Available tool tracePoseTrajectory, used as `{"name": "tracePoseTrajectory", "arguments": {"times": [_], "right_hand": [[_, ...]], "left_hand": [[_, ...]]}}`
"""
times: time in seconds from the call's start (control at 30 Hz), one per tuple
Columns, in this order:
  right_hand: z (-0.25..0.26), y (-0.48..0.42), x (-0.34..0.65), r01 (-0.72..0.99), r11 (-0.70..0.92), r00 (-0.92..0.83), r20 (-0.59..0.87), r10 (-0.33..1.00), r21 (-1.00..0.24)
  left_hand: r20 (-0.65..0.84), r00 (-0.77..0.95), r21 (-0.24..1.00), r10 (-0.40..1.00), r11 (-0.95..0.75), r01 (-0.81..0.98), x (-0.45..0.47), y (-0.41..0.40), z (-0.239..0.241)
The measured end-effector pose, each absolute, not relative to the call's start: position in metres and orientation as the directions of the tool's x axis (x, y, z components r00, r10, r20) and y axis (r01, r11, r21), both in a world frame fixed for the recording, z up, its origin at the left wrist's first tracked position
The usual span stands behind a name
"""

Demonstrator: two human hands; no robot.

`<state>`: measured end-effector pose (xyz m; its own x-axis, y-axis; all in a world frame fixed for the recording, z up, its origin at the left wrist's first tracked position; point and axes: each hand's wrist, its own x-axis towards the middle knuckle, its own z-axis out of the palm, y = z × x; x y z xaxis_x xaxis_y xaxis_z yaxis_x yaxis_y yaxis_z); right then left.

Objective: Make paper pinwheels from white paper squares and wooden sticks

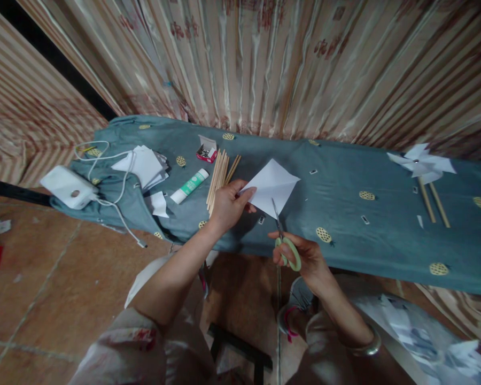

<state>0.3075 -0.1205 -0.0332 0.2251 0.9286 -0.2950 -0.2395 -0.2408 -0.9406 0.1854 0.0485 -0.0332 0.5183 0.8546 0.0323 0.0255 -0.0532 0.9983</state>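
My left hand point(231, 204) pinches the left corner of a white square of paper point(274, 182), turned like a diamond and marked with creases. In my right hand point(300, 256) is a pair of scissors point(289, 251) with pale green handles, my fingers through the loops. The blades point away from me and meet the paper near its lowest corner. Just left of my left hand lie several thin wooden sticks point(218, 179). A green and white glue stick point(190, 186) rests beside them.
A small open red box point(207, 149) holds metal bits. Further left are stacked papers point(142, 167), a paper scrap point(158, 204) and a white power bank point(70, 187) with cables. At right, a paper pinwheel point(420, 161) lies by two sticks point(440, 205) on the blue-green cloth point(385, 240).
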Motion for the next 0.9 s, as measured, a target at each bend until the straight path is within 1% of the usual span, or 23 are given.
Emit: {"name": "tracePoseTrajectory", "arguments": {"times": [0.1,0.33,0.43,0.63,0.9], "right_hand": [[-0.0342,-0.1200,0.3073,-0.265,-0.242,0.229,-0.305,0.924,-0.933],[-0.0332,-0.1201,0.3067,-0.247,-0.247,0.255,-0.308,0.916,-0.937],[-0.0332,-0.1199,0.3063,-0.247,-0.241,0.255,-0.303,0.918,-0.939],[-0.0337,-0.1191,0.3069,-0.239,-0.225,0.256,-0.285,0.924,-0.945],[-0.0339,-0.1198,0.3071,-0.225,-0.231,0.265,-0.288,0.920,-0.947]], "left_hand": [[0.030,0.521,0.999,0.853,-0.047,0.019,0.1853,0.0481,-0.0329],[-0.004,0.534,0.997,0.846,-0.035,0.063,0.1866,0.0446,-0.0310],[0.010,0.539,0.998,0.842,-0.044,0.050,0.1869,0.0444,-0.0304],[-0.012,0.553,0.999,0.833,-0.015,0.045,0.1872,0.0432,-0.0315],[0.010,0.568,0.999,0.823,-0.026,0.020,0.1879,0.0436,-0.0354]]}}
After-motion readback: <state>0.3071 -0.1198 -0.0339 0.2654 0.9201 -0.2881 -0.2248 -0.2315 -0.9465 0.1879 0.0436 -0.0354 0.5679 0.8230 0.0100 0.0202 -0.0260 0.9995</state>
